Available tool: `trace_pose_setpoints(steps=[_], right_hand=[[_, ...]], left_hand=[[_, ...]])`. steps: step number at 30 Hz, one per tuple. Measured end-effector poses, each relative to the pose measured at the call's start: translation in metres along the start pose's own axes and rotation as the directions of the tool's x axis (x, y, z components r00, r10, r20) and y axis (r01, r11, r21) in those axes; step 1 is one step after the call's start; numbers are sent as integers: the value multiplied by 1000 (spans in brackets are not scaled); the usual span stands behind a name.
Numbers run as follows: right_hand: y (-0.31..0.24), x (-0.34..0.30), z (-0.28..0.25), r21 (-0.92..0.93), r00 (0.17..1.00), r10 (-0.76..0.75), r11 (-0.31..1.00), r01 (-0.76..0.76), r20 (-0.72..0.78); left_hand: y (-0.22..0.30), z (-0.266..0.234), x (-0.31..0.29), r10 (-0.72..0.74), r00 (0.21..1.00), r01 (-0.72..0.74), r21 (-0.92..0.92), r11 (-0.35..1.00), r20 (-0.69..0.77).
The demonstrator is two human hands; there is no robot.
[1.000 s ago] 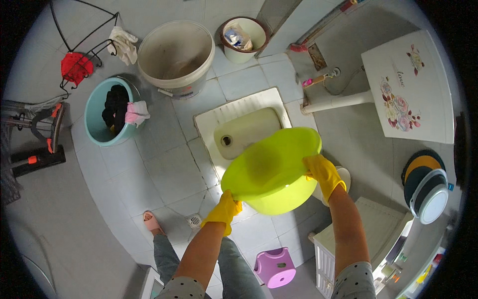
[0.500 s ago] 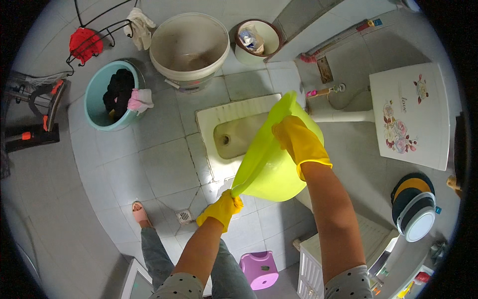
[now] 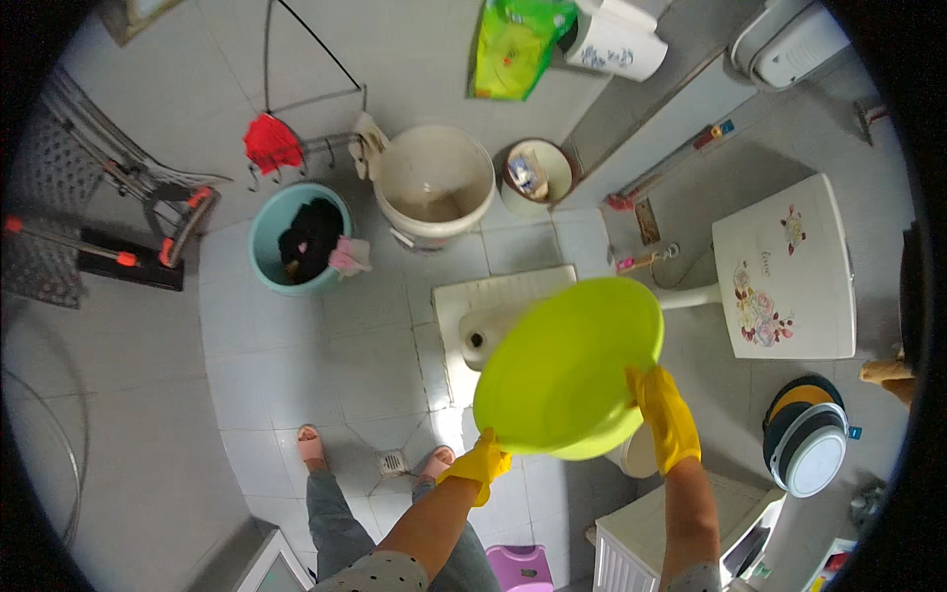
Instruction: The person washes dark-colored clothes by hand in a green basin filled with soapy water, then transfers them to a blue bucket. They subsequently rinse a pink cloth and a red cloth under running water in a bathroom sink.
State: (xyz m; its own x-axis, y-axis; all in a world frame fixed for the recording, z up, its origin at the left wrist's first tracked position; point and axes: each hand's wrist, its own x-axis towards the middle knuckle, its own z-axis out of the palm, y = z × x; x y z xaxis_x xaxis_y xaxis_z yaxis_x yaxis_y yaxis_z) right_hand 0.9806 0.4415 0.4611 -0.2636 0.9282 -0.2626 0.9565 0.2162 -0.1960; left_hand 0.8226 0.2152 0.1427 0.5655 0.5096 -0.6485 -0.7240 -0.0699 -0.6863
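A lime-green plastic basin (image 3: 567,365) hangs between my hands, its inside turned up toward me. In a yellow rubber glove, my left hand (image 3: 477,468) is closed on its near left rim. My right hand (image 3: 667,418), gloved the same way, grips the right rim, with part of the fingers inside the edge. Below the basin lies a white squat toilet (image 3: 456,306); the basin covers much of its right part, while the dark drain hole stays visible. No water shows inside the basin.
Beyond stand a light-blue bucket (image 3: 264,242) of dark clothes, a large white bucket (image 3: 434,219) and a waste bin (image 3: 528,200). A flowered cistern (image 3: 784,271) hangs at the right, above stacked basins (image 3: 814,459). A purple stool (image 3: 521,569) and white cabinet (image 3: 651,523) are near me.
The basin has gone from steeply tipped over the toilet to facing upward. My right hand has moved from its far side to the right rim, nearer me. The view has shifted.
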Motion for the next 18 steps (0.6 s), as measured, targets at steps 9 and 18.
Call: trace_pose_setpoints(steps=[9, 18], right_hand=[[27, -179, -70, 577, 930, 366, 750, -323, 45], [-126, -193, -32, 922, 972, 72, 305, -237, 226]], left_hand=[[-99, 88, -165, 259, 966, -198, 695, 691, 17], [-56, 158, -422, 353, 526, -302, 558, -773, 774]])
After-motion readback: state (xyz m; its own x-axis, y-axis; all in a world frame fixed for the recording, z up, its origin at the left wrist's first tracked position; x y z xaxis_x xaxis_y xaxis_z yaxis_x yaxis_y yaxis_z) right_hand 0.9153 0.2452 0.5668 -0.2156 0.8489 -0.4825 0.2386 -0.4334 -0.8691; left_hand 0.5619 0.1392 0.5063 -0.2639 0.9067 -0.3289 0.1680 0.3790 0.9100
